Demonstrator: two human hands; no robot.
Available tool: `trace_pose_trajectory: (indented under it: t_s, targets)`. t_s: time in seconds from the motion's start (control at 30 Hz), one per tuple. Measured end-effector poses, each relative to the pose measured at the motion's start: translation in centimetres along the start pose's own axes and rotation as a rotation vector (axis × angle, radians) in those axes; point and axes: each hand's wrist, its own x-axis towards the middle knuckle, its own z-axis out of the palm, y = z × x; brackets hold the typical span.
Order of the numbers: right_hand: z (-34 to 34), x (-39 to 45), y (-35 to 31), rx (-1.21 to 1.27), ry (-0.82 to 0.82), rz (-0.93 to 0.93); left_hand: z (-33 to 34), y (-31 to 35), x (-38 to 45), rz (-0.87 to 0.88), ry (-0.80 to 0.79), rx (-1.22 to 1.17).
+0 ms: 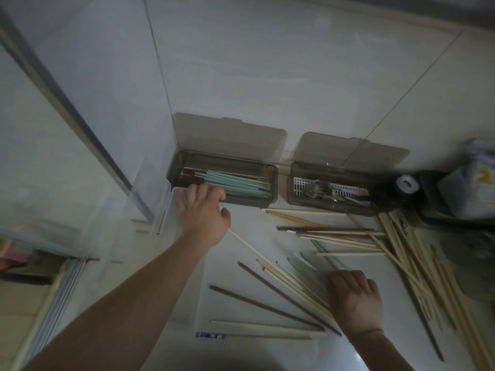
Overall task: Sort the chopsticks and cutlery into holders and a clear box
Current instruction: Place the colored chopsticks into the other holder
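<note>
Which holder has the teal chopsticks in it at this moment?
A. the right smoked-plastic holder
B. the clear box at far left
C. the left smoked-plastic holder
C: the teal chopsticks lie in the left holder, by the left hand; the right holder has metal cutlery.

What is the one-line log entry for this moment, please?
left hand: at chopstick holder | right hand: on loose chopsticks

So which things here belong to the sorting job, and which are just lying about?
Job:
left holder with teal chopsticks
right holder with forks
loose chopsticks on the counter
clear box
left hand, right hand

Lying about:
tape roll
dark tray at far right
</note>
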Motion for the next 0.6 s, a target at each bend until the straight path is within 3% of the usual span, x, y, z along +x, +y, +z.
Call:
trace_pose_trajectory:
  t_s: [0.1,0.3,0.47,0.6]
  targets:
    - [-1.1,2.9,-1.7,0.180,0.057,0.060,-0.1,0.1,0.0,-0.001,0.008,-0.007]
    - [-1.7,12.8,-6.6,0.433,-0.076,0.066,-0.2,0.0,-0.2,0.009,0.020,-0.037]
    - [-2.1,19.8,-11.2,0.453,-0.298,0.063,-0.5,-0.1,-0.2,0.014,0.012,-0.043]
    - [0.1,23.1,-12.3,0.402,-0.405,-0.116,-0.5,0.0,-0.1,0.013,0.010,-0.063]
